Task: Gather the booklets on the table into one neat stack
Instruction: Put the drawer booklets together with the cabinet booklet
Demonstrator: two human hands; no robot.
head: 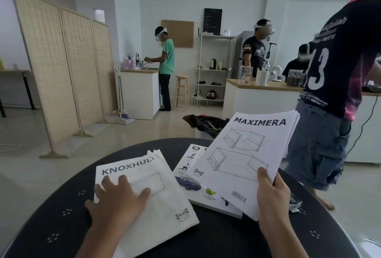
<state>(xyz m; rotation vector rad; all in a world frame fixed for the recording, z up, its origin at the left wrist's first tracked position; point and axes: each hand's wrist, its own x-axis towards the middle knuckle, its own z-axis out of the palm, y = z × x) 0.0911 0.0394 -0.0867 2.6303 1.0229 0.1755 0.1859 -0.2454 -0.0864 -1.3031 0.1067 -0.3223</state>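
The left hand lies flat with fingers spread on the KNOXHULT booklet, pressing it onto the dark round desk. The right hand grips the lower edge of the MAXIMERA booklet, holding it tilted above the desk. Under its corner, an illustrated booklet showing a blue car lies on the desk between the 2 hands.
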